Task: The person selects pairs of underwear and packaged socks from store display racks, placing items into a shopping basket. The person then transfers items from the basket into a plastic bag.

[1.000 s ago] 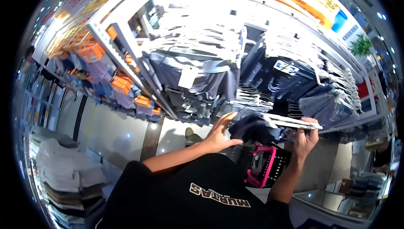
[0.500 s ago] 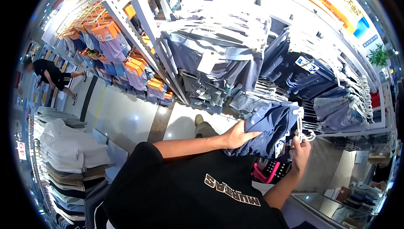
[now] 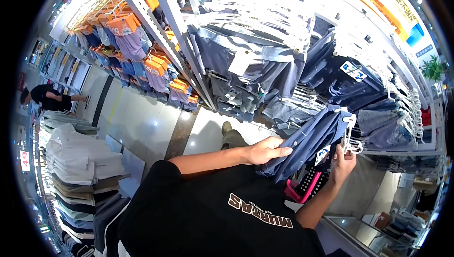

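Note:
Several pairs of navy blue shorts [image 3: 309, 136] hang bunched together in front of my body, on white hangers [image 3: 349, 132]. My left hand [image 3: 268, 150] is closed on the left edge of the shorts, thumb stretched across the cloth and the other fingers partly hidden. My right hand [image 3: 343, 163] grips the white hangers near their hooks, right of the shorts. A white and blue tag [image 3: 322, 155] dangles from the front pair. Below the shorts is a pink-handled cart or basket [image 3: 302, 193], partly covered.
Racks of grey shorts [image 3: 250, 58] and dark shorts [image 3: 350, 84] stand ahead. To the left are clothes with orange labels [image 3: 124, 24] and a rail of shirts [image 3: 75, 155]. A person in black [image 3: 47, 97] bends at far left. A glass-topped counter [image 3: 364, 233] lies lower right.
The shorts now hang narrower and more stretched between my hands, and my left hand has shifted slightly left on them. The person at far left has moved and bends lower.

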